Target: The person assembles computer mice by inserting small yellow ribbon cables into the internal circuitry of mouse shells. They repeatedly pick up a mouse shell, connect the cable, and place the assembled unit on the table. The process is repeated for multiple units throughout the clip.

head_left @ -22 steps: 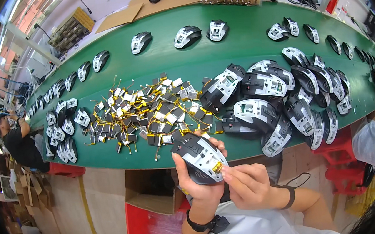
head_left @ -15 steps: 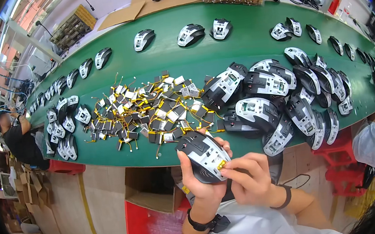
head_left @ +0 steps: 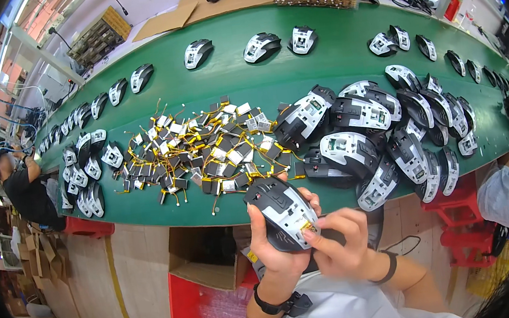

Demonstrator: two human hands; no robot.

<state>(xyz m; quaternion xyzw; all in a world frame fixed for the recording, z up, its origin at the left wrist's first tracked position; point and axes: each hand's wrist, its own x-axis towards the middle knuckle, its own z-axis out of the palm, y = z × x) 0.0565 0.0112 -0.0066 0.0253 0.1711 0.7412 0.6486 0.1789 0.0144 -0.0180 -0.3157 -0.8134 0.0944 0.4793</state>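
My left hand (head_left: 274,253) is wrapped round a black and silver computer mouse (head_left: 278,205), held tilted just off the table's near edge. A small opening shows at the mouse's lower right. In that opening sits a small battery (head_left: 307,226), of which only a yellow taped end shows. My right hand (head_left: 345,242) is closed, its thumb and forefinger pinching at this yellow end. Just beyond the mouse lies a heap of loose wired batteries (head_left: 207,148), grey and silver with yellow tape. A pile of similar mice (head_left: 350,152) stands to the right.
A row of mice (head_left: 261,48) runs along the far strip of the green table (head_left: 228,28). More mice (head_left: 87,170) are heaped at the left. Below the edge stand a cardboard box (head_left: 201,270) and a red bin (head_left: 187,315). Other people sit at both ends.
Both hands and the mouse have shifted slightly right. The right fingers now cover more of the battery's yellow end. Mice in the far row's middle have slid a little right.
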